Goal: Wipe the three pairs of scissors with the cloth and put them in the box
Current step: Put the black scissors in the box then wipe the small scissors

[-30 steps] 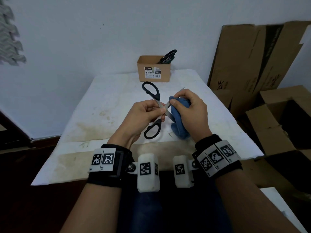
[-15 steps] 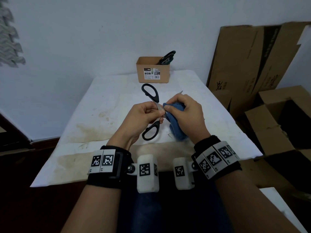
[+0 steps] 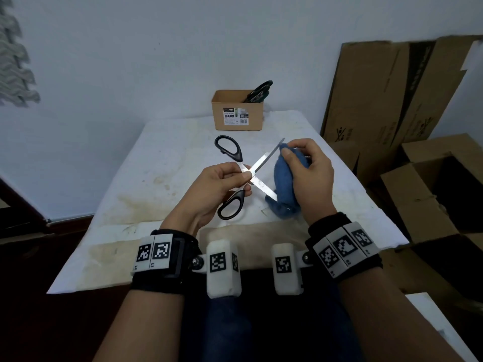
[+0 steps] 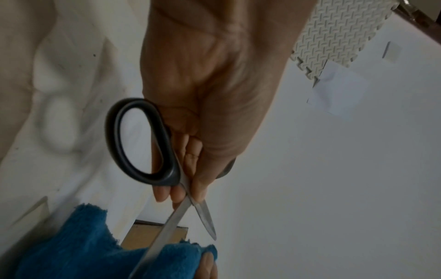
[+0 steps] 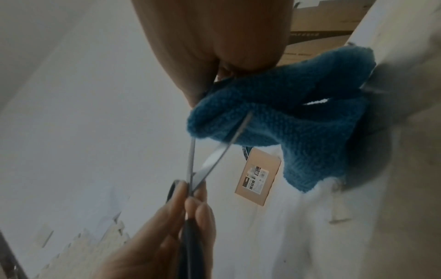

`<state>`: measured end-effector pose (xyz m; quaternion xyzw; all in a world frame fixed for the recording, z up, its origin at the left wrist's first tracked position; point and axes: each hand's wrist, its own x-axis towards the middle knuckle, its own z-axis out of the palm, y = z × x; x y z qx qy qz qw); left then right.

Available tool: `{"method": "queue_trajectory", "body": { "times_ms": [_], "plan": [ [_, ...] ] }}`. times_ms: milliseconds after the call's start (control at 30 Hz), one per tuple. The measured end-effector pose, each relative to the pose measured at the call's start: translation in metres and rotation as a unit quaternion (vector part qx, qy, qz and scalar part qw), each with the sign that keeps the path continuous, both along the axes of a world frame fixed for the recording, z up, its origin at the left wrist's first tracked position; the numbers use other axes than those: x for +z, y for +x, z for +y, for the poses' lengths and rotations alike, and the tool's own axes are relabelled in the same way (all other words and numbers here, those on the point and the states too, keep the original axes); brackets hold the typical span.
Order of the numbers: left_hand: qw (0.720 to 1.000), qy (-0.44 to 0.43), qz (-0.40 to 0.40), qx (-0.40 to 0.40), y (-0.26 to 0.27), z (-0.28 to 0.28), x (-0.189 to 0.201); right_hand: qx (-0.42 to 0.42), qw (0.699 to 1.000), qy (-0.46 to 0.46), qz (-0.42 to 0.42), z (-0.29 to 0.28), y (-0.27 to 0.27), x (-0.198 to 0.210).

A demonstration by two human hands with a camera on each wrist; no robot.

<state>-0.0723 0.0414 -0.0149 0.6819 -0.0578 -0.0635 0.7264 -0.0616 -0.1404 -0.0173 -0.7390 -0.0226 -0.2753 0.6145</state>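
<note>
Black-handled scissors point(image 3: 264, 162) hang spread open above the table. My left hand point(image 3: 244, 176) pinches them at the pivot, where the blades cross. My right hand point(image 3: 290, 152) holds a bunched blue cloth point(image 3: 283, 184) and pinches it round the far end of the upper blade; the lower blade's tip lies against the cloth. The left wrist view shows one handle loop point(image 4: 140, 139) and the cloth point(image 4: 78, 245) wrapping a blade. The brown box point(image 3: 239, 118) stands at the table's far edge, and dark scissor handles point(image 3: 258, 92) stick out of it.
The table point(image 3: 162, 158) has a stained white cover. Flattened cardboard point(image 3: 392, 87) leans on the wall at the right. Open cartons point(image 3: 439, 184) sit on the floor beside the table. A grey foam mat point(image 3: 13, 61) hangs on the left wall.
My right hand first moved the cloth in to the pivot, then slid it out along the upper blade to near its tip. The left hand kept its pinch at the pivot.
</note>
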Motion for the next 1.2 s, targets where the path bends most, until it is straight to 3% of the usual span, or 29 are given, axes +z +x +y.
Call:
{"method": "queue_trajectory", "body": {
  "times_ms": [100,333,500,767,1200],
  "plan": [
    [1.000,-0.020,0.005,0.004,0.001,0.003,-0.001,0.028,0.998,0.054,0.028,-0.003,-0.001,0.003],
    [0.999,-0.032,0.004,0.031,0.002,0.000,-0.006,0.105,0.990,0.050,0.073,0.004,-0.003,0.001],
    [0.999,-0.018,-0.008,0.028,0.002,-0.002,-0.005,0.163,0.983,-0.025,0.076,0.006,-0.003,0.000],
    [1.000,0.007,-0.016,-0.024,0.000,-0.006,0.000,0.121,0.988,-0.023,0.095,0.011,0.003,-0.009],
    [0.998,0.047,-0.033,-0.022,0.002,-0.004,0.005,0.075,0.994,-0.054,0.054,0.009,0.000,-0.009]
  ]
}}
